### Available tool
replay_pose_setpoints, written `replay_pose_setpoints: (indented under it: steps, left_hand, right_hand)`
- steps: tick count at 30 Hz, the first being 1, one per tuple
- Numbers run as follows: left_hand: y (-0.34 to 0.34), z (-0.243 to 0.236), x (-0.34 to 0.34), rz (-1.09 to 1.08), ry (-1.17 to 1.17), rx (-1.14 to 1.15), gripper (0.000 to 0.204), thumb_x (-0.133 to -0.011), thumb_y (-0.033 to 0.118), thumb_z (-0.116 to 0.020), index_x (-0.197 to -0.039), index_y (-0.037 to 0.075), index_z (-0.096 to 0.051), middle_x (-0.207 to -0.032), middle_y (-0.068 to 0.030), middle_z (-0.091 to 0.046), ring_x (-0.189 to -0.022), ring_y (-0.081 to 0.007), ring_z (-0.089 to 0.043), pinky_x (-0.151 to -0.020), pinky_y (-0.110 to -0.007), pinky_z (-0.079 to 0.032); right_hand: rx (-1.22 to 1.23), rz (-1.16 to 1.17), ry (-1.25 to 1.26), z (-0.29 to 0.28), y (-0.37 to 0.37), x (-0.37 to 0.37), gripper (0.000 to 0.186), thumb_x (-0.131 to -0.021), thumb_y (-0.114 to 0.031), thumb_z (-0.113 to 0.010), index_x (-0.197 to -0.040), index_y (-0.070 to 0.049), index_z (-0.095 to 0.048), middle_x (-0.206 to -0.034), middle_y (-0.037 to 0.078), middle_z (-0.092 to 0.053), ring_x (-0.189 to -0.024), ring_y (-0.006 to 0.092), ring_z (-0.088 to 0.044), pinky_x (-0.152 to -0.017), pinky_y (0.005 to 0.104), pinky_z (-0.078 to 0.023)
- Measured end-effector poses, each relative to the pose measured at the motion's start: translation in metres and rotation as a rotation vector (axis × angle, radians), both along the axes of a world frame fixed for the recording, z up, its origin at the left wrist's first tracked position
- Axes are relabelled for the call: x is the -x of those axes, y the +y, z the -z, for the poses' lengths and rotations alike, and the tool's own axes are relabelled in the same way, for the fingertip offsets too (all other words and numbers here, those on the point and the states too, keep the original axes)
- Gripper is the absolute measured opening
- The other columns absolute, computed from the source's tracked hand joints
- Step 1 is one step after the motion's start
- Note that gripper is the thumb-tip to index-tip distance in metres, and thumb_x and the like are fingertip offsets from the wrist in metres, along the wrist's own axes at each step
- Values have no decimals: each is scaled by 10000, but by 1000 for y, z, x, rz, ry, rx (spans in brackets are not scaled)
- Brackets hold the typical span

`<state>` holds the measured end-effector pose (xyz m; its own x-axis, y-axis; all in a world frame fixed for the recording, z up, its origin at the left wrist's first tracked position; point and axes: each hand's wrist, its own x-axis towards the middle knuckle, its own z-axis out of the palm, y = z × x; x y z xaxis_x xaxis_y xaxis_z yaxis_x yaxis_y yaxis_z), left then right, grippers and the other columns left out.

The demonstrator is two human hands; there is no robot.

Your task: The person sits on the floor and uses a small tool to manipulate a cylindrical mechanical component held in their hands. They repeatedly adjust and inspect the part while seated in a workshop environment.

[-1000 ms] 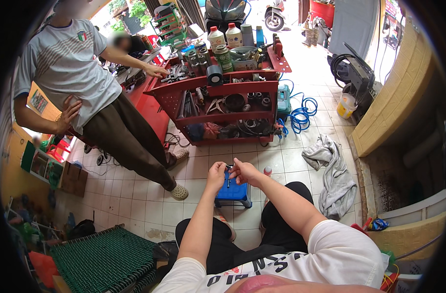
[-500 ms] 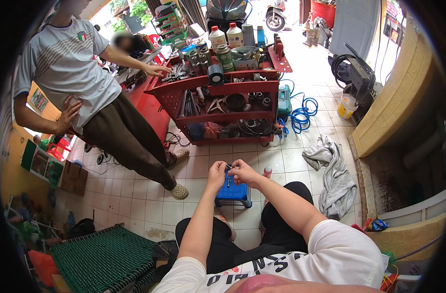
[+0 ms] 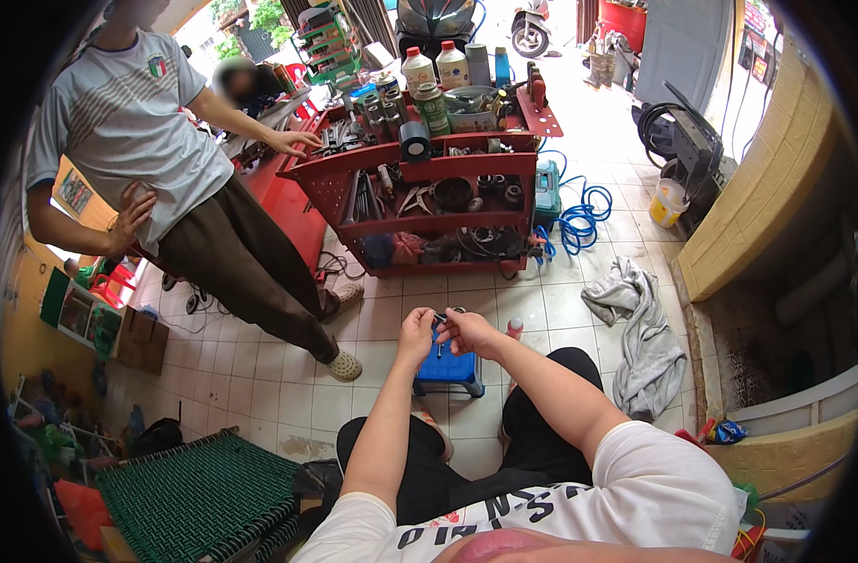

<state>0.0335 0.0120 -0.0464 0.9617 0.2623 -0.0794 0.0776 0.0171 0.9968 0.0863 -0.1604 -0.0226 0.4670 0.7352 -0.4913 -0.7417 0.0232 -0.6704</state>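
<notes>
Above a small blue plastic stool [image 3: 451, 372], my two hands meet at a small, slim, dark metal part [image 3: 439, 319] too tiny to identify. The fingers of my left hand [image 3: 416, 336] are closed on one end of it. My right hand [image 3: 470, 334] pinches its other end with thumb and forefinger, the remaining fingers loosely curled. Below the hands, a short shiny metal piece lies on the stool top. Something round shows just behind my right fingers, partly hidden by them.
A red tool cart [image 3: 438, 220] loaded with bottles and tools stands ahead. Left of it, another person [image 3: 147, 141] rests a hand on it. A grey cloth [image 3: 640, 338] and blue hose [image 3: 584, 220] lie on the tiles at right. A green woven seat [image 3: 199, 493] is at lower left.
My right hand has shifted slightly and its fingers have loosened around the part. My left hand stays nearly still. The other person's hand on the cart has moved a little left.
</notes>
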Motion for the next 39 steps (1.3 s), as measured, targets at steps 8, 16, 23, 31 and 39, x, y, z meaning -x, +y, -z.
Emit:
replay_pose_setpoints:
  steps: [8, 16, 23, 31, 39]
  left_hand:
    - [-1, 0, -1, 5, -7, -50, 205, -1054, 241, -535, -1077, 49, -604, -901, 13, -597, -673, -27, -463, -593, -199, -400]
    - [1, 3, -1, -3, -20, -10, 192, -1049, 232, -542, -1085, 55, -607, -906, 7, -584, -658, -26, -455, -567, -199, -386]
    - [-4, -10, 0, -5, 30, 8, 238, -1046, 236, -548, -1070, 14, -630, -939, -35, -639, -887, -107, -581, -811, -271, -485]
    - [-4, -3, -4, 6, 8, -11, 227, -1042, 233, -557, -1062, 20, -633, -933, -23, -636, -868, -98, -573, -797, -265, -480]
    - [0, 0, -2, 0, 18, 38, 221, -1047, 225, -550, -1060, 19, -631, -929, -28, -641, -870, -105, -580, -803, -266, -484]
  right_hand:
    - [-17, 69, -27, -4, -3, 1, 295, -990, -344, -657, -1124, -122, -517, -949, 78, -707, -570, 136, -617, -560, 305, -526]
    - [59, 138, -126, -20, 3, 12, 286, -1018, -351, -578, -1122, -85, -560, -898, 69, -712, -571, 119, -590, -560, 288, -501]
    - [60, 158, -198, -8, 4, 10, 324, -1047, -404, -521, -1082, -91, -597, -883, 70, -721, -549, 143, -610, -555, 305, -516]
    - [67, 102, -190, 0, 1, 4, 299, -1045, -407, -503, -1080, -114, -553, -907, 85, -725, -544, 154, -607, -558, 313, -516]
    - [49, 2, -72, -8, 0, 4, 240, -1012, -354, -563, -1055, -120, -527, -952, 81, -712, -549, 132, -588, -562, 315, -519]
